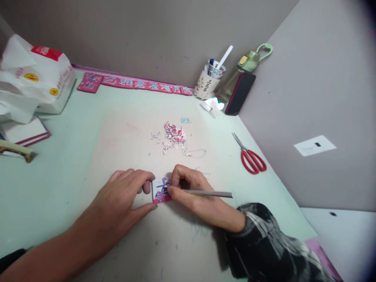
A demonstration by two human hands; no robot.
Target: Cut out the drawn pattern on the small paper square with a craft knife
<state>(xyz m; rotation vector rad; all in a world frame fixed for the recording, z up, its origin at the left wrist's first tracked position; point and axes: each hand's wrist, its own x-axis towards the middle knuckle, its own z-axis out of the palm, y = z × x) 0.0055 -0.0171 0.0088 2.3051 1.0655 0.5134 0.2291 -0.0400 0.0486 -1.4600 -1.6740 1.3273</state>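
Note:
A small card [160, 194] with a blue character on white and red lies on the paper-covered table. My left hand [126, 196] holds its left edge between thumb and fingers. Over the card's right side, my right hand [194, 192] pinches a thin metallic pen-like tool [216, 193], its tip on or just above the blue strokes. My right fingers hide part of the card. Beyond the hands sits a small heap of red and white shavings [174, 135].
Red scissors [252, 159] lie at the right. Along the back edge runs a row of red character tiles [141, 84]. A cup of pens [207, 84], a bottle [230, 82] and a phone [240, 94] stand at the back right; a white bag [49, 84] is at the left.

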